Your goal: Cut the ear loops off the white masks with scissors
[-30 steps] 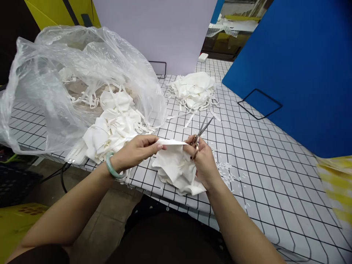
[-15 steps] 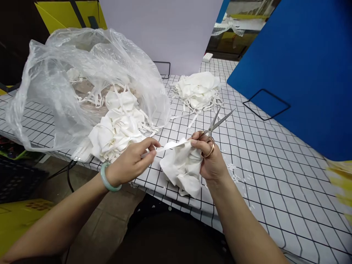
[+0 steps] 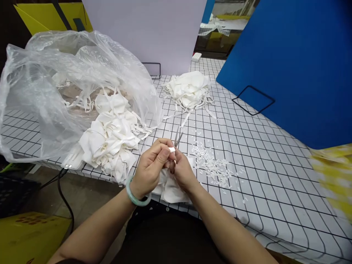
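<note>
My left hand (image 3: 152,165), with a green bangle on the wrist, pinches the end of a white strap (image 3: 172,149) of a white cloth mask (image 3: 169,187) that hangs at the table's near edge. Pressed close against it, my right hand (image 3: 183,170) grips a pair of scissors (image 3: 177,139) whose blades point up and away, just beside the pinched strap end. Both hands are closed and touch each other over the mask.
A clear plastic bag (image 3: 55,84) with white masks spilling out lies at the left. Another pile of white masks (image 3: 188,90) sits further back. Small white clippings (image 3: 211,165) are scattered right of my hands. A blue board (image 3: 297,66) stands at the right on the gridded table (image 3: 264,161).
My hands have come together; the strap that was stretched between them is now held short. The scissors swung from pointing right to standing near the strap end.
</note>
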Available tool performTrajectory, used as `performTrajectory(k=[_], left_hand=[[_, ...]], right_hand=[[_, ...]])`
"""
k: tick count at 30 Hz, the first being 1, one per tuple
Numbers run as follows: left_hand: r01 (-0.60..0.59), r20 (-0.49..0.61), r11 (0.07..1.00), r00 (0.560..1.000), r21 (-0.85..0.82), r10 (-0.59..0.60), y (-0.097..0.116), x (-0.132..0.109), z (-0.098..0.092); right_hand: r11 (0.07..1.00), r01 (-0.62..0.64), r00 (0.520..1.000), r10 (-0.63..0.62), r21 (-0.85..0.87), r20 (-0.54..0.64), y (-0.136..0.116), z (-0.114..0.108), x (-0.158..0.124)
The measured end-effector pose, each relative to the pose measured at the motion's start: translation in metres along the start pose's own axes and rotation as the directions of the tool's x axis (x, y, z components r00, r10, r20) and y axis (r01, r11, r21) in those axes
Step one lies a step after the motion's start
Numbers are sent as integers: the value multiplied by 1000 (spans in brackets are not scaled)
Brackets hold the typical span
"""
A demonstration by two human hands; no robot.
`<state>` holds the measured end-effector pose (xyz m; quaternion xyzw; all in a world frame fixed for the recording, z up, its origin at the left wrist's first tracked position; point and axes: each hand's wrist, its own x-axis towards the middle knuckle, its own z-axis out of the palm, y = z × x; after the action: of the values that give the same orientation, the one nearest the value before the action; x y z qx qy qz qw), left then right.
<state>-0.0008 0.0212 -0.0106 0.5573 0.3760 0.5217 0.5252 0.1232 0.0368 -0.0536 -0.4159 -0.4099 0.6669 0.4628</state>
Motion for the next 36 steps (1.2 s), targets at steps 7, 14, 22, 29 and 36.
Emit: performTrajectory(k=[7,14,22,29,36], left_hand=[[-85,-51,979,994,187,96,-13,-3,17],[-160,41,962,987,221,154,-24,-6,32],[116,157,979,984,-170,-90,-1,-1,27],[194,7,948,980,-252,-198,4,3,26],[169,54,966,985,-193,-162,-3,3,25]], right_hand=[[811,143,979,-200,-567,-40,-29,-50,-38],[763,138,969,-237,-632,-75,-28,-61,-65],[994,62,987,-74,-89,-140,-12,-45,-35],[990,137,989,-136,11,-53,-5,-37,-38],[1000,-16,1000,16,0,-12,-4,-23,-38]])
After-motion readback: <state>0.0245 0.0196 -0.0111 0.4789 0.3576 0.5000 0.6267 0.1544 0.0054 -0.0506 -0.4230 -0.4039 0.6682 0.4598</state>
